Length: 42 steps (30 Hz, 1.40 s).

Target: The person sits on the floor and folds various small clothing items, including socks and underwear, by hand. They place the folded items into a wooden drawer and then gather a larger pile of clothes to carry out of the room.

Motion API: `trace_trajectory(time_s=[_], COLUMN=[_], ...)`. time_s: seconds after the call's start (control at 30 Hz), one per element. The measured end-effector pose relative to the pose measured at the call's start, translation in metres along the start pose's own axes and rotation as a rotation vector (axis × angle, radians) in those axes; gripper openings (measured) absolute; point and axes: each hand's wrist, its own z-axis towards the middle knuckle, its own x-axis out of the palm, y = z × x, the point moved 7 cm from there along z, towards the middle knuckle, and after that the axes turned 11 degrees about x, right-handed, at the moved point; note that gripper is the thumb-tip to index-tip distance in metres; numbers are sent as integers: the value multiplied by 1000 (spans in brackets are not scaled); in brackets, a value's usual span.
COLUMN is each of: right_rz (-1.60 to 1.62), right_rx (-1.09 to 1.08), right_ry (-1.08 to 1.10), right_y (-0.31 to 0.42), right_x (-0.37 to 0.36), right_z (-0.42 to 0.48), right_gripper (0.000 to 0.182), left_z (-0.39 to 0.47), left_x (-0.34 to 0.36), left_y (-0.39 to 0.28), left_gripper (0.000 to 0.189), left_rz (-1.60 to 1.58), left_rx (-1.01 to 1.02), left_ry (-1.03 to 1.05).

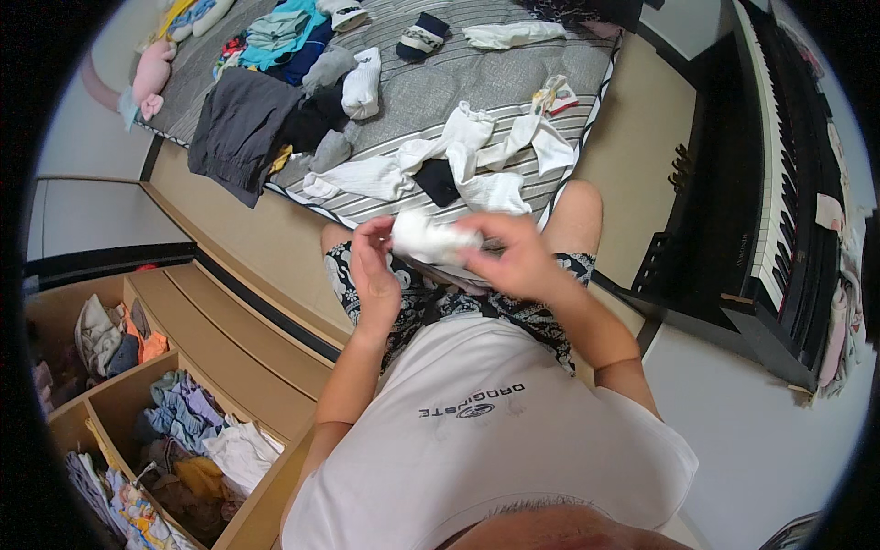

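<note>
Above my lap, a white sock bundle [430, 237] is blurred by motion. Its right end is pinched in the fingers of my right hand [512, 254]. At the other end, the curled fingers of my left hand [375, 265] touch the bundle. Just past my hands, several loose white socks [474, 148] lie spread on the striped edge of a grey mattress [412, 110]. A black sock [437, 182] is partly covered by them. Farther off sit a rolled white sock pair [361, 84] and a navy patterned sock bundle [422, 36].
Dark grey trousers [237, 127] hang over the mattress edge beside grey sock bundles [331, 151] and a folded turquoise clothing pile [282, 31]. At left, an open wooden drawer [130, 412] holds clothes in compartments. A black piano [729, 206] stands at right. A pink plush toy [152, 75] lies far left.
</note>
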Motion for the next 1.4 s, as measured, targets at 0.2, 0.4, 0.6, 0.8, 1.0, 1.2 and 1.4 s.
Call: trace_trajectory(time_s=[0.2,0.4,0.6,0.8,1.0,1.2,1.4], right_rz=[-731,-541,-1117,-839,395,1064,1085], right_rx=[-436,34,151,189,333,514,427], right_ry=[-466,-101,-507,-775,-554,-175,-7], right_y=[4,-93,-150,-173,-102,-99,-110], right_x=[-104,-133,-218,-281,-225,-152,-94], right_z=[108,186,262,273,189,37,-24], right_gripper=[30,25,47,31,32,39,46], left_z=[-16,-49,-46,-18,8,49,117], left_x=[3,8,1,8,26,87,79], left_y=[20,23,11,-14,-10,-27,16], left_gripper=[19,12,13,11,24,50,25], left_rz=[-98,-102,-44,158,278,446,930], left_rx=[-288,-356,-335,-93,-31,290,567], left_ry=[163,261,256,310,322,367,461])
